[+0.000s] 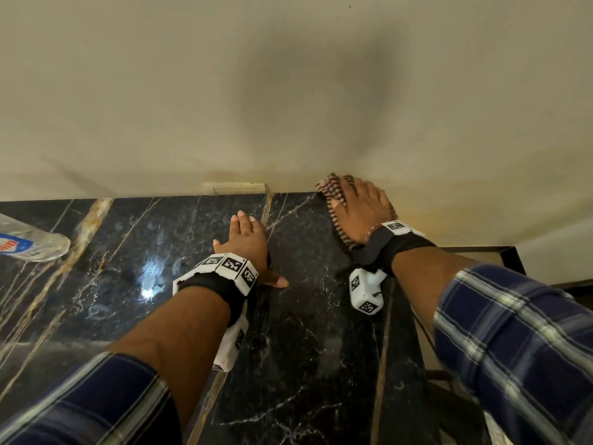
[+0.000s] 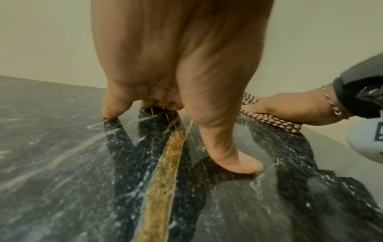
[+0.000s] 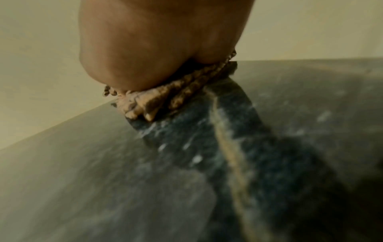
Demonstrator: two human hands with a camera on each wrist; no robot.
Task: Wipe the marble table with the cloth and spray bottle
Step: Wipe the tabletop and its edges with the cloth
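Note:
The black marble table [image 1: 305, 332] with gold and white veins fills the lower half of the head view. My left hand [image 1: 247, 239] lies flat on it, fingers straight, thumb [image 2: 238, 163] spread to the right. My right hand [image 1: 359, 203] presses flat on a brown and cream checked cloth [image 1: 335, 216] at the table's far right corner, by the wall. The cloth [image 3: 161, 98] bunches under the palm in the right wrist view, which is blurred. A clear spray bottle [image 1: 29, 242] with a blue and red label lies at the far left edge.
A beige wall [image 1: 288, 91] runs along the table's far edge. A small pale block [image 1: 237, 187] sits against the wall behind the left hand. The table's right edge drops off beside a dark metal frame [image 1: 507, 252]. Wet streaks shine near the left wrist.

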